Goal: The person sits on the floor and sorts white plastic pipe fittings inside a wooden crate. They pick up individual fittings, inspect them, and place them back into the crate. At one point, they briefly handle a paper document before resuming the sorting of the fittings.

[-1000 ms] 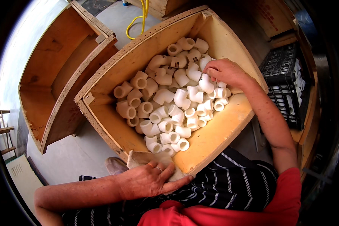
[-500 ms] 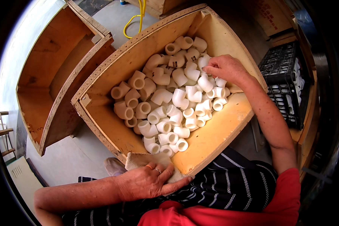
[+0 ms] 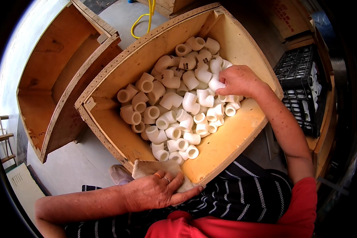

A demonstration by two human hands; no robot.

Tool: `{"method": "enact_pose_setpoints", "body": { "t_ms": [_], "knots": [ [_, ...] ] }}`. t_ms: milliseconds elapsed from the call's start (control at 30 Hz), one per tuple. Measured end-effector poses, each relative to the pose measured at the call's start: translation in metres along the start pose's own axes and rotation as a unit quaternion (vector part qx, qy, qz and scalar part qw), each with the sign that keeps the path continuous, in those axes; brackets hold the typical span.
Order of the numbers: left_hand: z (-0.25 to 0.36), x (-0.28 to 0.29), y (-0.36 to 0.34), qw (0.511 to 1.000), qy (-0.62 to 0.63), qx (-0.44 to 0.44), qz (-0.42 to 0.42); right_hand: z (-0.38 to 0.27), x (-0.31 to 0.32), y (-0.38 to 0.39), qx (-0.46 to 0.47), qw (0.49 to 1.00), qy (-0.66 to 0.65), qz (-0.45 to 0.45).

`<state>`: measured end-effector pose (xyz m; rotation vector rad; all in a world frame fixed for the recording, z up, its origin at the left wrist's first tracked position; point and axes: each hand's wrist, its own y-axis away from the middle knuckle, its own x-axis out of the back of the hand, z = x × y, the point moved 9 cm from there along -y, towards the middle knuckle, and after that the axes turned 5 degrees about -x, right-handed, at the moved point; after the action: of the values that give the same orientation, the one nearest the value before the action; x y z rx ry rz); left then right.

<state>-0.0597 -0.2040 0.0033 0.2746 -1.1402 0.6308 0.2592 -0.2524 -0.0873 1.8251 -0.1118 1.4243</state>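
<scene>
A deep wooden box (image 3: 123, 59) stands before me, with a heap of white plastic pipe elbows (image 3: 171, 100) inside. At the right side of the heap is my right hand (image 3: 241, 81), its fingers curled closed at a white pipe elbow (image 3: 215, 83); the fingertips are partly hidden. My left hand (image 3: 154, 190) lies on a beige cloth (image 3: 144, 168) draped over the box's near corner. Its fingers are stretched out and the thumb points right along the cloth.
Left of the box stands another wooden box (image 3: 57, 51), tilted in view. A black plastic crate (image 3: 295, 71) holding white pieces sits at the right. Beyond the box, a yellow hose (image 3: 150, 18) lies on the grey floor.
My right hand has shifted slightly down and right over the heap, and its fingers have come onto a pipe elbow. The left hand stays on the cloth.
</scene>
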Motion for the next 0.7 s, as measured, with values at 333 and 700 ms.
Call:
{"method": "enact_pose_setpoints", "body": {
  "t_ms": [333, 700],
  "knots": [
    [-0.002, 0.003, 0.000, 1.000, 0.016, 0.005, 0.025, 0.000, 0.002, 0.005, 0.071, 0.995, -0.008, 0.069],
    [-0.001, -0.003, 0.001, 0.999, 0.025, 0.004, -0.038, 0.017, 0.028, 0.014, -0.056, 0.996, -0.050, 0.037]
  ]
}}
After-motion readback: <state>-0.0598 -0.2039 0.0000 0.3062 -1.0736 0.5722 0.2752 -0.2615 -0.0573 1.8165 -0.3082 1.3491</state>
